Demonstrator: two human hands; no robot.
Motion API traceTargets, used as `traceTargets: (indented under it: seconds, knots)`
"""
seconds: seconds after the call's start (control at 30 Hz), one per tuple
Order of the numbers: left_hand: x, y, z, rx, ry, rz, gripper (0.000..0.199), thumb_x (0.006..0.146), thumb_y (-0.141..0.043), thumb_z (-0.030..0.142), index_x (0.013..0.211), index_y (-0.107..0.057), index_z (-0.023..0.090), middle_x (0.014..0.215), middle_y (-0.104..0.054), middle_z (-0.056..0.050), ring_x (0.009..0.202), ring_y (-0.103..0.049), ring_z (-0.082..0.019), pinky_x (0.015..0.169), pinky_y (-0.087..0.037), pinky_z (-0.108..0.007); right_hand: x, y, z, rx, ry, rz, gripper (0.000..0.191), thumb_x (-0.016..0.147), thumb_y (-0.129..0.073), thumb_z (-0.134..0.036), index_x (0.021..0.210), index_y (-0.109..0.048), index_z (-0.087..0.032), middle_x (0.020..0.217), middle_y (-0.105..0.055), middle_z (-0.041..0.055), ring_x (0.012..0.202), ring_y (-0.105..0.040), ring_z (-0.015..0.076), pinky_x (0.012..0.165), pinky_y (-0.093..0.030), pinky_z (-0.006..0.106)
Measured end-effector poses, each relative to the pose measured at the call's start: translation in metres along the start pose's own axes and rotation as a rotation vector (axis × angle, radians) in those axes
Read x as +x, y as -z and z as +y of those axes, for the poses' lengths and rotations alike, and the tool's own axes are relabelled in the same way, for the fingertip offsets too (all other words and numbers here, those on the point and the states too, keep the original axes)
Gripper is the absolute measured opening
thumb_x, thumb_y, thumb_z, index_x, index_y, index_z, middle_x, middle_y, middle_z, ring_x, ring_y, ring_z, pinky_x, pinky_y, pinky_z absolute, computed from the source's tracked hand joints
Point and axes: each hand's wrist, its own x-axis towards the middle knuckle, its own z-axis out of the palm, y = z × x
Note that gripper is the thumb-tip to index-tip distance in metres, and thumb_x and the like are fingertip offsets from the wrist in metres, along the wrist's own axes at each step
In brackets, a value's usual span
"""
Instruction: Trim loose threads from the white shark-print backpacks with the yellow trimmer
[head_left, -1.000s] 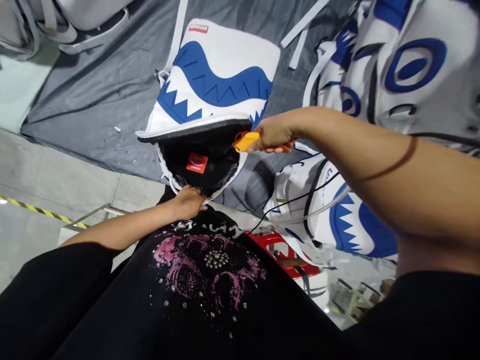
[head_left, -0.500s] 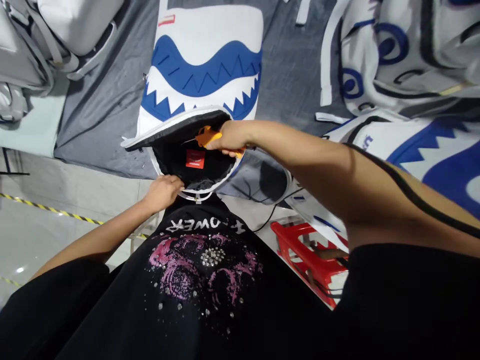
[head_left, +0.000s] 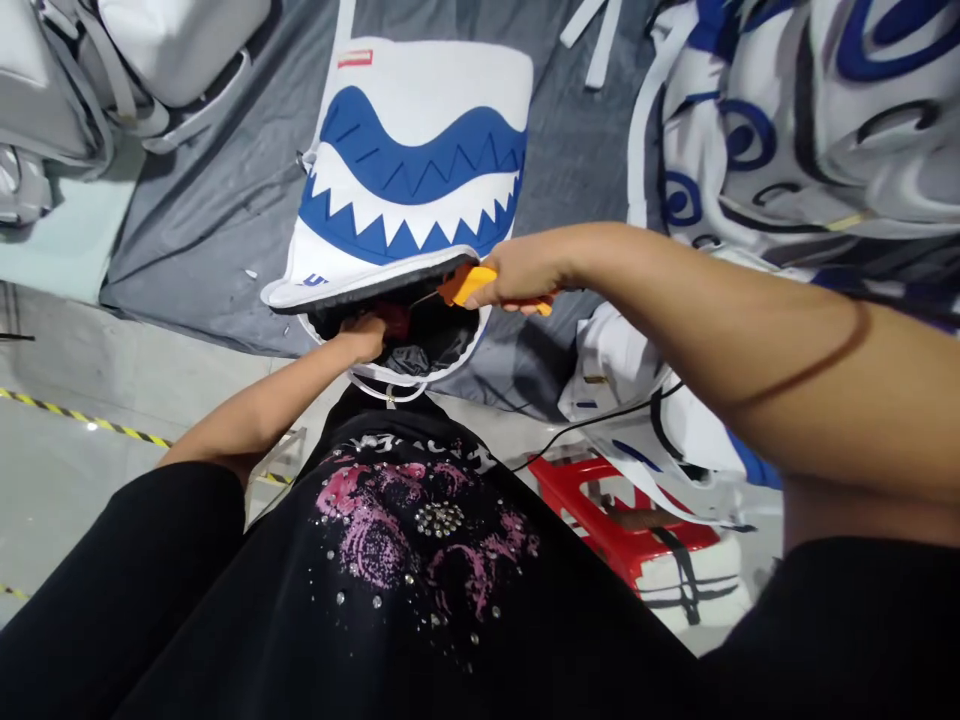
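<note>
Right now, near the centre of the frame, the right hand [head_left: 517, 272] is wrapped around an orange-handled tool [head_left: 472, 287], fingers curled over the grip, its thin metal tip pointing left into the mouth of a white backpack [head_left: 442, 85]. The left hand [head_left: 364, 338], just left of centre, reaches into the same opening; its fingers are bent beside a small red label [head_left: 395, 320] on the black lining [head_left: 454, 342], though I cannot tell whether they pinch it.

The backpack lies in the upper middle, blue jagged-tooth print facing up, its open end towards the wearer and a white loop handle [head_left: 411, 398] at the near edge. Under it spreads a grey cloth [head_left: 202, 210]. In the upper left sit grey bags [head_left: 180, 50], beside a pale green surface [head_left: 71, 240]. White-and-blue bags [head_left: 757, 85] crowd the upper right. Lower right of centre, a red stool [head_left: 592, 505] stands below a dark cable [head_left: 574, 430]. Yellow-and-black tape [head_left: 82, 421] crosses the pale floor [head_left: 67, 490] at the left edge.
</note>
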Motion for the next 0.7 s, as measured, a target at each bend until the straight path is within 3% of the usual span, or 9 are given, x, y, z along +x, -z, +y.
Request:
traceTargets:
  seconds: [0.1,0.17,0.23,0.33,0.43,0.53,0.6,0.7]
  knots:
    - [-0.046,0.026,0.009,0.003,-0.18,0.287,0.053,0.102,-0.038,0.036,0.155,-0.039,0.028,0.164,-0.034,-0.004,0.149,-0.035,-0.026,0.119,-0.035,-0.04,0.002,0.002,0.007,-0.029,0.031,0.049,0.054,0.093,-0.058,-0.066,0.087,-0.067,-0.013,0.09,-0.066,0.008,0.082,-0.066,0.0187,0.068,-0.051,0.031]
    - [-0.067,0.048,0.007,0.041,-0.27,0.526,0.06,0.103,-0.033,0.046,0.161,-0.023,0.033,0.17,-0.02,-0.001,0.156,-0.016,-0.029,0.124,-0.022,-0.049,0.002,0.006,0.014,-0.031,0.03,0.075,0.059,0.097,-0.049,-0.066,0.09,-0.067,-0.011,0.089,-0.065,0.0074,0.082,-0.066,0.016,0.07,-0.049,0.028]
    - [-0.066,0.067,-0.003,0.081,-0.271,0.622,0.077,0.097,-0.043,0.058,0.163,-0.011,0.035,0.171,-0.015,0.001,0.158,0.002,-0.034,0.125,-0.006,-0.061,-0.003,0.009,0.02,-0.007,0.009,0.093,0.06,0.098,-0.047,-0.067,0.092,-0.067,-0.011,0.088,-0.065,0.007,0.081,-0.066,0.0152,0.071,-0.048,0.028]
    - [-0.027,0.083,-0.022,0.097,-0.246,0.605,0.107,0.081,-0.061,0.07,0.163,-0.002,0.034,0.171,-0.012,0.004,0.155,0.017,-0.036,0.121,0.01,-0.068,-0.021,0.011,0.02,0.025,-0.048,0.123,0.053,0.092,-0.059,-0.066,0.095,-0.067,-0.014,0.086,-0.065,0.0066,0.08,-0.065,0.0181,0.068,-0.05,0.03]
    - [0.017,0.086,-0.03,0.175,-0.247,0.604,0.122,0.073,-0.073,0.068,0.164,-0.005,0.025,0.172,-0.001,-0.009,0.155,0.014,-0.043,0.12,0.009,-0.069,-0.041,0.007,0.008,0.036,-0.094,0.171,0.046,0.091,-0.064,-0.061,0.094,-0.067,-0.015,0.082,-0.065,0.0069,0.078,-0.065,0.0201,0.067,-0.05,0.032]
    - [0.032,0.084,-0.03,0.263,-0.26,0.529,0.115,0.078,-0.073,0.06,0.163,-0.008,0.018,0.169,0.001,-0.023,0.154,0.001,-0.049,0.119,-0.005,-0.068,-0.051,0.002,-0.009,0.008,-0.137,0.188,0.039,0.092,-0.065,-0.056,0.092,-0.065,-0.017,0.076,-0.064,0.0071,0.075,-0.065,0.0218,0.066,-0.049,0.034]
    - [0.029,0.086,-0.027,0.272,-0.283,0.441,0.103,0.085,-0.066,0.054,0.162,-0.01,0.015,0.167,-0.009,-0.028,0.152,-0.013,-0.049,0.118,-0.018,-0.064,-0.05,-0.004,-0.019,-0.053,-0.207,0.202,0.036,0.092,-0.066,-0.054,0.091,-0.064,-0.018,0.072,-0.063,0.0075,0.074,-0.065,0.0234,0.066,-0.048,0.035]
    - [0.022,0.1,-0.024,0.251,-0.309,0.368,0.08,0.092,-0.055,0.036,0.161,-0.019,0.015,0.153,-0.043,-0.024,0.141,-0.042,-0.042,0.113,-0.034,-0.055,-0.048,-0.02,-0.028,-0.131,-0.296,0.224,0.031,0.093,-0.066,-0.049,0.092,-0.063,-0.018,0.076,-0.065,0.0108,0.077,-0.066,0.0259,0.066,-0.045,0.036]
